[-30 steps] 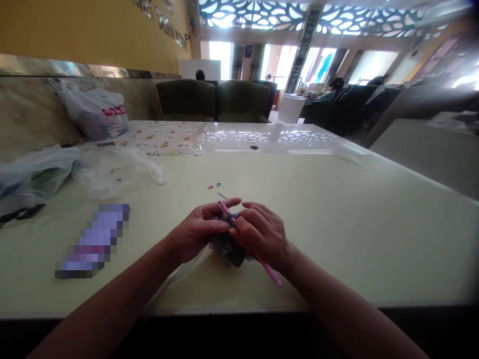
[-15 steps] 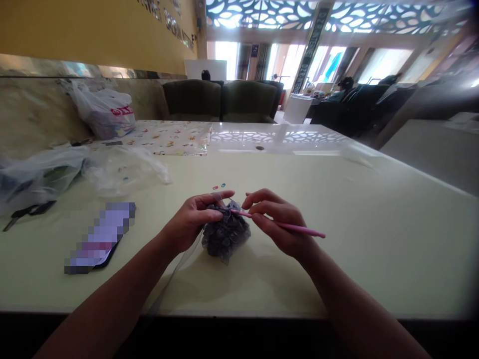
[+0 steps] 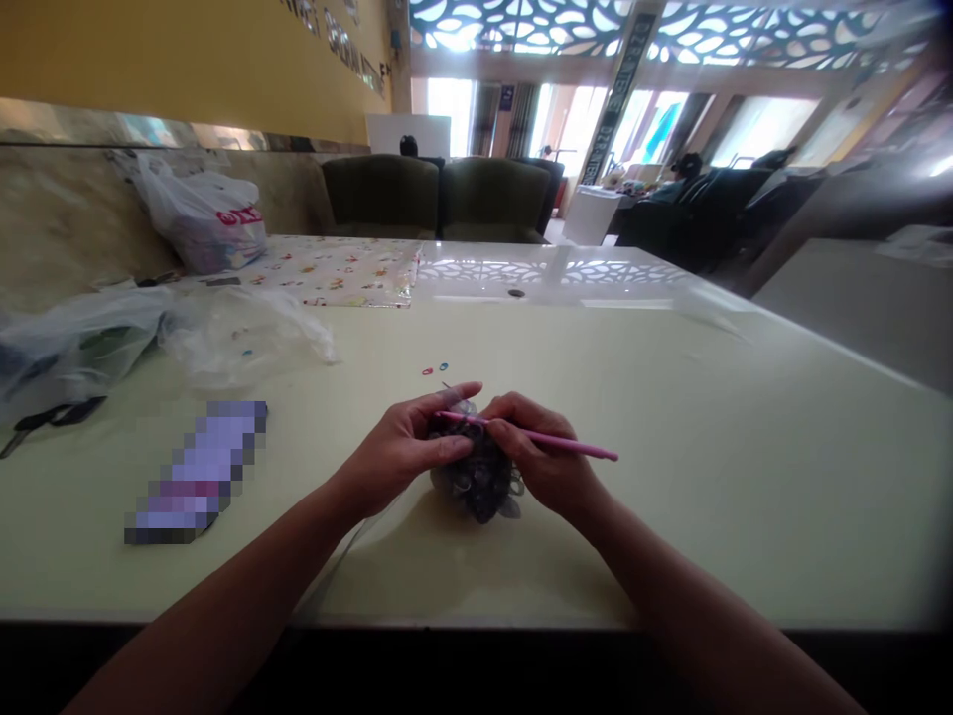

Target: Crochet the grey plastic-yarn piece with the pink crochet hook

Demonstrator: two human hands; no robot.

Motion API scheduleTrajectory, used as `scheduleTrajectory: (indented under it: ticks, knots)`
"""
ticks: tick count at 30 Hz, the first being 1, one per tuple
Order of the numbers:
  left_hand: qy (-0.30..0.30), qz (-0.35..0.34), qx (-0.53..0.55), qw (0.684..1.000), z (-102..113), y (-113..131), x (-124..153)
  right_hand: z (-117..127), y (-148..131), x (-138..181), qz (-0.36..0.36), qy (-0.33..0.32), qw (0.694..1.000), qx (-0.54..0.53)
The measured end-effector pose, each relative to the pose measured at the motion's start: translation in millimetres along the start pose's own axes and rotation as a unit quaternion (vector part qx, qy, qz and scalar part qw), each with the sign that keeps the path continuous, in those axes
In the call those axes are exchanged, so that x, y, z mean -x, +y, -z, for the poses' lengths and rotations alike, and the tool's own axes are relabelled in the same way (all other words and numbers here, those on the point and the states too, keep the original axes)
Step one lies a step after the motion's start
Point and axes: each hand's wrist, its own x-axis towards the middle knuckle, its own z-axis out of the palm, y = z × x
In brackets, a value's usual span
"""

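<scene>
a long table [image 3: 745,447] carries everything, pale yellow-green in its near part and glossy white in its far part, where a dark round hole [image 3: 516,293] sits. a smartphone [image 3: 198,472], its screen pixelated, lies on it. directly left of the smartphone is a black item [image 3: 64,419] of unclear kind. beyond the smartphone spreads a clear plastic bag [image 3: 294,333]; beyond and to its left, a fuller translucent bag [image 3: 123,318]. farther beyond lie a printed sheet [image 3: 339,268] and a white shopping bag [image 3: 204,223]. to the smartphone's right and beyond are a red stitch marker [image 3: 427,371] and a blue stitch marker [image 3: 444,367].
</scene>
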Motion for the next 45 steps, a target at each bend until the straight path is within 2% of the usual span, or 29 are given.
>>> scheduleTrajectory:
  ticks: [5, 7, 9, 12, 16, 19, 21, 25, 27, 29, 33, 35, 38, 41, 43, 45]
  knots:
    - [0.021, -0.054, -0.196, 0.979, 8.7, 6.3, -5.1, 1.0, -2.2, -0.2, 0.008, 0.097, 0.995, -0.028]
    - [0.044, -0.062, -0.156, 0.985, 9.4, 5.1, -6.2, -1.6, -0.5, -0.7, 0.009, 0.106, 0.994, -0.039]
    - [0.052, -0.053, -0.039, 0.996, 6.3, 1.3, -6.0, -6.9, 1.9, 0.4, 0.017, 0.105, 0.994, -0.040]
    - [0.055, -0.027, 0.102, 0.993, -2.3, -3.9, -3.8, -15.5, 4.2, 4.4, 0.074, 0.090, 0.993, 0.012]
    - [0.067, -0.010, 0.098, 0.993, -9.4, -1.5, -0.1, -16.7, 3.2, 8.0, 0.158, 0.072, 0.979, 0.109]
    - [0.065, 0.005, 0.066, 0.996, -10.4, 2.8, 1.2, -10.4, 1.8, 5.4, 0.184, 0.053, 0.967, 0.166]
    - [0.079, 0.006, 0.051, 0.996, -11.3, 3.4, 1.1, -6.8, 2.0, 2.4, 0.206, 0.050, 0.946, 0.244]
    - [0.128, -0.017, -0.006, 0.992, -15.2, 0.3, 1.0, -5.6, 4.4, -1.5, 0.276, 0.068, 0.853, 0.438]
    - [0.146, -0.026, -0.044, 0.988, -17.3, -0.4, 1.7, -6.3, 5.3, -2.0, 0.299, 0.067, 0.827, 0.472]
    - [0.142, -0.027, -0.050, 0.988, -18.0, 0.8, 2.7, -6.1, 5.4, -2.3, 0.312, 0.062, 0.834, 0.451]
    - [0.069, 0.005, 0.024, 0.997, -13.4, 6.2, 4.0, -1.5, 4.7, -2.4, 0.294, 0.033, 0.902, 0.315]
    - [0.043, 0.018, 0.041, 0.998, -9.7, 8.2, 3.8, 1.7, 4.6, -2.7, 0.277, 0.015, 0.925, 0.259]
    - [0.028, 0.020, 0.027, 0.999, -7.4, 8.2, 3.4, 4.4, 4.5, -4.2, 0.267, -0.011, 0.930, 0.251]
    - [0.070, 0.005, -0.016, 0.997, -11.5, 5.4, 3.0, 1.4, 4.0, -5.3, 0.271, -0.013, 0.901, 0.338]
    - [0.117, -0.009, -0.023, 0.993, -16.1, 3.0, 2.6, -4.3, 3.5, -4.0, 0.283, 0.018, 0.864, 0.415]
    - [0.138, -0.002, 0.030, 0.990, -19.3, 1.3, 1.7, -10.9, 2.8, -0.6, 0.299, 0.063, 0.824, 0.478]
